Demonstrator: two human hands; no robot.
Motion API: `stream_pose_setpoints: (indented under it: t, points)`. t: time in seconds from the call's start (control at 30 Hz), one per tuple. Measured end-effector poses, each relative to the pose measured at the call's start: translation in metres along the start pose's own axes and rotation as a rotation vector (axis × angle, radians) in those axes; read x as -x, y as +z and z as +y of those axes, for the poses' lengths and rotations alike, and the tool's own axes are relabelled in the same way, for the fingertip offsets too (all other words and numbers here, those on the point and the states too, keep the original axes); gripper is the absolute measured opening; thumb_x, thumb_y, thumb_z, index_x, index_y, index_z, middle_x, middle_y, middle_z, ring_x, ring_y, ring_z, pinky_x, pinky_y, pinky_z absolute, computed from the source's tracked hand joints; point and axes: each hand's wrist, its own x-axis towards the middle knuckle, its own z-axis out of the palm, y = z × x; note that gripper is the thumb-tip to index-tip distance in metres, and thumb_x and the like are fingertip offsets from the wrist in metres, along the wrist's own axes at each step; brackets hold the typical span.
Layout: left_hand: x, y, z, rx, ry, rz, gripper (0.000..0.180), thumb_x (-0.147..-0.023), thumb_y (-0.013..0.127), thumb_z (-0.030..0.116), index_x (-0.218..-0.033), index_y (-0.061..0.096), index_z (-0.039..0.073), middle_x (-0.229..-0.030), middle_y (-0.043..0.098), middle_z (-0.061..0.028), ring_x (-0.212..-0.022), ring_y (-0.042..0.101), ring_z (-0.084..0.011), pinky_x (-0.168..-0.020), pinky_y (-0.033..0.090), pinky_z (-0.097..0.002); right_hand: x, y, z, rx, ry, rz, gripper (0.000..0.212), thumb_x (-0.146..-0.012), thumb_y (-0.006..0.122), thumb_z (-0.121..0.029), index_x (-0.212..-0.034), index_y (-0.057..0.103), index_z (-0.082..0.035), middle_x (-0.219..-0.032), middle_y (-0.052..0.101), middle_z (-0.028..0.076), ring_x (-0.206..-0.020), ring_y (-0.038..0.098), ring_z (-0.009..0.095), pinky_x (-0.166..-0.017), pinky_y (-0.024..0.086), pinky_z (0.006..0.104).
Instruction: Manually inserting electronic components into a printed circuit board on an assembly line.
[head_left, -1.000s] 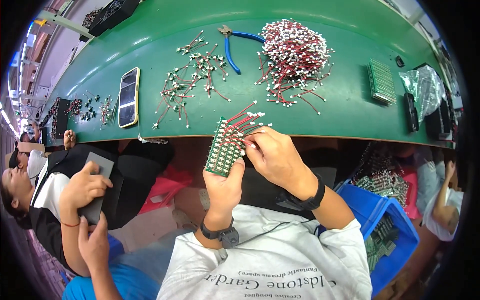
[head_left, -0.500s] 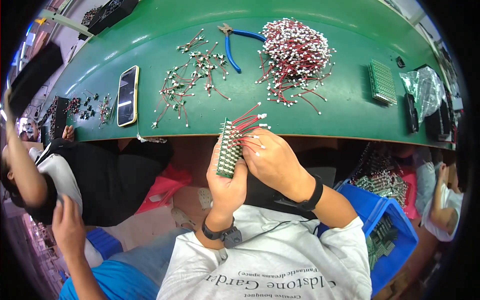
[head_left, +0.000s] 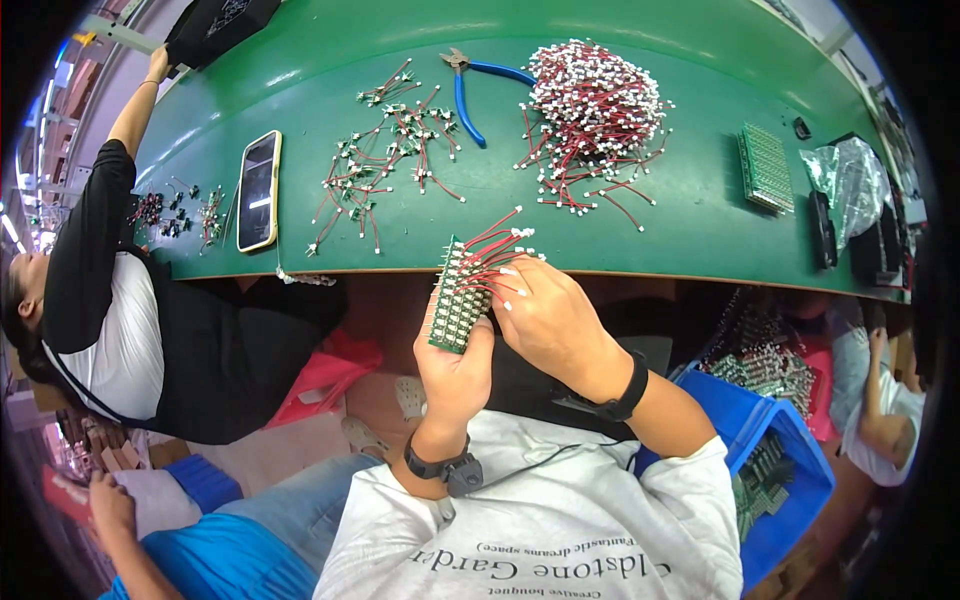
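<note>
My left hand is closed around the lower part of a green circuit board panel, held tilted just in front of the table edge. Rows of small white parts cover the panel, and thin pins stick out along its left side. Several red wires with white plugs fan out from its upper right part. My right hand is closed at the panel's right side among these wires. Its fingertips are partly hidden, so what they pinch cannot be made out.
On the green table lie a heap of red plug wires, blue-handled cutters, loose wired boards, a phone and stacked panels. A blue crate stands at my right. A co-worker sits at left.
My hands and the panel stay almost in place. At left, the co-worker in black has swung an arm to the black bin at the back; another person's hand has moved down, now holding something red.
</note>
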Motion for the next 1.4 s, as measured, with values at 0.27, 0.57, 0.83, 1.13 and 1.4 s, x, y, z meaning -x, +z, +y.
stream_pose_setpoints:
  t: [0.27, 0.57, 0.83, 1.13, 1.4]
  points:
    - [-0.001, -0.005, -0.002, 0.029, 0.008, -0.002, 0.037, -0.087, 0.055, -0.01, -0.123, 0.057, -0.004, -0.108, 0.064, -0.0033, -0.094, 0.058, -0.0078, -0.082, 0.047, -0.0225, 0.001, 0.004, -0.002, -0.019, 0.11, 0.006, 0.013, -0.077, 0.065, 0.002, -0.089, 0.06, 0.002, -0.088, 0.064, 0.016, -0.085, 0.064, 0.033, -0.078, 0.054, 0.0406]
    - [0.004, 0.003, -0.002, -0.001, 0.007, 0.012, 0.041, -0.087, 0.054, -0.01, -0.128, 0.055, -0.004, -0.109, 0.063, -0.0031, -0.094, 0.058, -0.0072, -0.084, 0.046, -0.0211, 0.0, 0.006, -0.001, -0.001, 0.056, 0.104, 0.017, -0.073, 0.062, 0.004, -0.089, 0.06, 0.0, -0.083, 0.063, 0.013, -0.078, 0.063, 0.031, -0.072, 0.055, 0.0393]
    - [-0.011, -0.012, 0.004, 0.189, 0.006, 0.067, 0.056, -0.076, 0.046, -0.019, -0.131, 0.047, -0.011, -0.121, 0.06, -0.0205, -0.106, 0.066, -0.03, -0.093, 0.057, -0.0488, -0.012, -0.05, 0.041, 0.065, 0.156, 0.293, 0.014, -0.076, 0.074, -0.002, -0.088, 0.067, -0.004, -0.08, 0.062, 0.011, -0.074, 0.062, 0.03, -0.064, 0.049, 0.0391]
    - [-0.012, -0.014, 0.005, 0.369, -0.037, 0.065, 0.052, -0.079, 0.046, -0.02, -0.13, 0.048, -0.012, -0.12, 0.062, -0.0198, -0.106, 0.067, -0.0276, -0.095, 0.056, -0.0466, -0.014, -0.059, 0.087, 0.277, 0.189, 0.288, 0.012, -0.079, 0.07, -0.003, -0.089, 0.064, -0.003, -0.087, 0.061, 0.011, -0.083, 0.057, 0.032, -0.074, 0.046, 0.0406]
    - [-0.015, -0.006, 0.016, 0.456, -0.147, 0.09, 0.054, -0.08, 0.046, -0.019, -0.133, 0.047, -0.009, -0.12, 0.062, -0.0193, -0.107, 0.066, -0.0284, -0.096, 0.056, -0.0468, -0.013, -0.077, 0.03, -0.776, 0.508, 0.237, 0.009, -0.096, 0.057, -0.001, -0.105, 0.059, -0.001, -0.091, 0.057, -0.002, -0.08, 0.051, 0.004, -0.069, 0.041, 0.0189]
